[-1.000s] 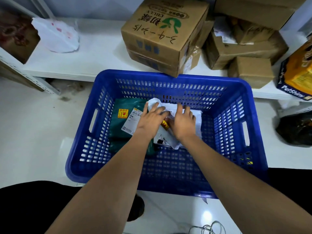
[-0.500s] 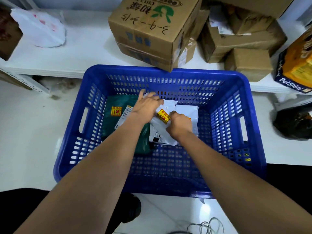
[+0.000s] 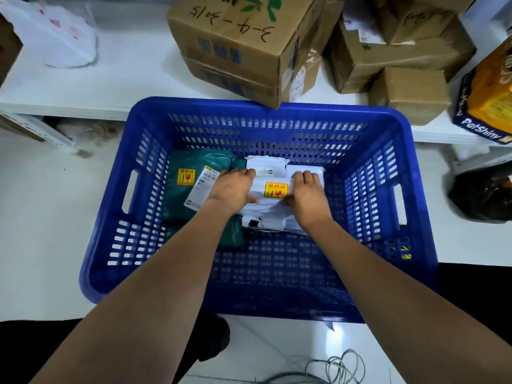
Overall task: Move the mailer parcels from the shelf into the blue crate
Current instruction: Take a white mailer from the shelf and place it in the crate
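Note:
A blue crate point(image 3: 388, 275) stands on the white floor before a low white shelf point(image 3: 116, 79). Inside lie a green mailer parcel point(image 3: 191, 206) with a yellow sticker and a white label at the left, and a white mailer parcel point(image 3: 273, 210) with a yellow sticker in the middle. My left hand point(image 3: 231, 189) grips the white parcel's left end. My right hand point(image 3: 307, 194) grips its right end. A second white parcel point(image 3: 267, 166) lies partly under it. On the shelf's far left lies a white bag point(image 3: 55, 37).
Brown cardboard boxes point(image 3: 241, 42) stand on the shelf behind the crate, one overhanging its far rim. A yellow and blue box point(image 3: 490, 101) sits at the right. A black bag point(image 3: 482, 198) lies on the floor right of the crate. Grey cable point(image 3: 332, 367) coils near my feet.
Both hands spread from the middle of the white parcel out to its two ends, and the parcel now lies square with its yellow sticker facing up.

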